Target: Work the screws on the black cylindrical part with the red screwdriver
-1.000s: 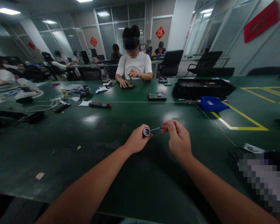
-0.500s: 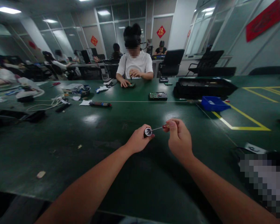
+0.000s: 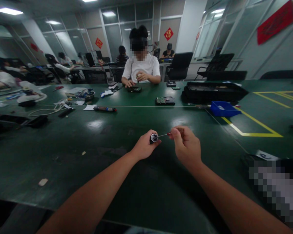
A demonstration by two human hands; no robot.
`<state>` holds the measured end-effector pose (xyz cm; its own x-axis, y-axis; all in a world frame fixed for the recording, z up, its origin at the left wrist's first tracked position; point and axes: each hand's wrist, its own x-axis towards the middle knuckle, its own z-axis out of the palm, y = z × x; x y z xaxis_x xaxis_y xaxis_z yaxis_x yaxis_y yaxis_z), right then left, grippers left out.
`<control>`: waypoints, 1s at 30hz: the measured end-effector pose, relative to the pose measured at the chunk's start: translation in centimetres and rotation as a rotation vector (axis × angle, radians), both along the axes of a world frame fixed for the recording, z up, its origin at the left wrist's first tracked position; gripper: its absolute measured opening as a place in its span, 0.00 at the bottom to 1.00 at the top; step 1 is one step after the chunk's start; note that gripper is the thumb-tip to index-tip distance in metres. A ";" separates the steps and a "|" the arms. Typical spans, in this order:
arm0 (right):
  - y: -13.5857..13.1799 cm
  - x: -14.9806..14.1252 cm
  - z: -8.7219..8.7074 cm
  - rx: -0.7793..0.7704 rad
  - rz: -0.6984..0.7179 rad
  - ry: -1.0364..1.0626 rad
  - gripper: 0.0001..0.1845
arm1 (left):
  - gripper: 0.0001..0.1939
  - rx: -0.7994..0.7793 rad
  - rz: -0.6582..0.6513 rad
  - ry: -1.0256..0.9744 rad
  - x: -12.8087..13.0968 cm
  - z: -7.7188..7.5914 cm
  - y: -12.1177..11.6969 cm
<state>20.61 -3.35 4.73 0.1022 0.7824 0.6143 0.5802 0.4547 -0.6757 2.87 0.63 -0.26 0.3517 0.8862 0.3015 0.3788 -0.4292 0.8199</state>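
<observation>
My left hand is wrapped round a short black cylinder whose open end, with a silvery rim, faces me. What kind of thing the cylinder is I cannot tell. Between the thumb and fingers of my right hand is a screwdriver with a red handle, mostly covered by the fingers. Its thin metal shaft points left, and the tip reaches the cylinder's open end. Whether the tip touches a part inside is too small to make out. Both hands are above the green tabletop.
A hard drive lies ahead, with a blue bin and a black tray to its right. Across the table a person handles another drive. A pen-like tool and a white cable lie left.
My right hand has shifted slightly left, and its fingers now cover more of the screwdriver's handle. The cylinder in my left hand has turned or shifted a little to the left.
</observation>
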 end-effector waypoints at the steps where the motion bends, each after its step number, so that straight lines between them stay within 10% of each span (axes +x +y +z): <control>1: -0.1 0.1 0.1 0.017 -0.026 -0.049 0.12 | 0.12 -0.002 -0.002 -0.006 0.0 -0.1 0.0; 16: -1.2 -0.3 0.5 0.062 0.135 -0.189 0.06 | 0.12 -0.011 0.041 -0.029 0.0 0.1 0.0; 30: 1.7 0.3 -0.9 -0.295 0.188 0.680 0.14 | 0.09 0.075 0.018 0.065 -0.2 0.8 -0.1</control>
<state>20.88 -1.65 3.80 0.2317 0.9461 0.2264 -0.0766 0.2498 -0.9653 2.64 0.48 0.51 0.3568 0.8684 0.3444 0.4381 -0.4811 0.7593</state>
